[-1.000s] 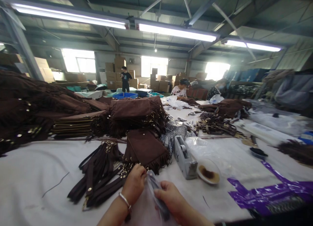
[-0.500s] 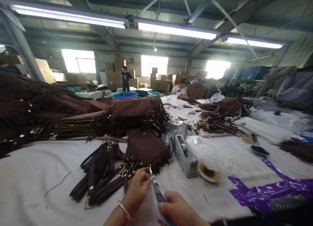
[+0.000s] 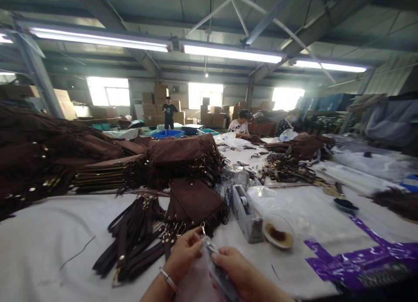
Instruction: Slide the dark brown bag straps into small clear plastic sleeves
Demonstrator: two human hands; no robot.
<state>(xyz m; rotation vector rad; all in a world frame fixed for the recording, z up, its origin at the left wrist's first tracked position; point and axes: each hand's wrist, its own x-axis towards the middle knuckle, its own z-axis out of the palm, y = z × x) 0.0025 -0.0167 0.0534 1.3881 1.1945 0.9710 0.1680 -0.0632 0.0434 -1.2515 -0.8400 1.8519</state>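
Observation:
My left hand (image 3: 187, 249) is closed, pinching the top end of a dark strap (image 3: 215, 260) wrapped in clear plastic. A metal snap hook (image 3: 203, 228) sticks out beyond the fingers at that end. Lower down, the fingers of my right hand (image 3: 237, 267) are closed round the wrapped strap, thumb on top. Just beyond my hands lies a brown fringed bag (image 3: 196, 201). To the left, loose brown straps (image 3: 130, 241) with gold hooks are piled on the white-covered table (image 3: 65, 249).
Stacked brown fringed bags (image 3: 176, 151) stand behind. On the right are a grey tape dispenser (image 3: 247, 217), a dish of brown liquid (image 3: 279, 232), a dark oval dish (image 3: 346, 205) and a purple plastic bag (image 3: 365, 262). People (image 3: 240, 123) are farther back.
My right hand has shifted a little up the wrapped strap, its thumb now closer to the hook end. My left hand keeps its pinch. The camera has tipped slightly upward.

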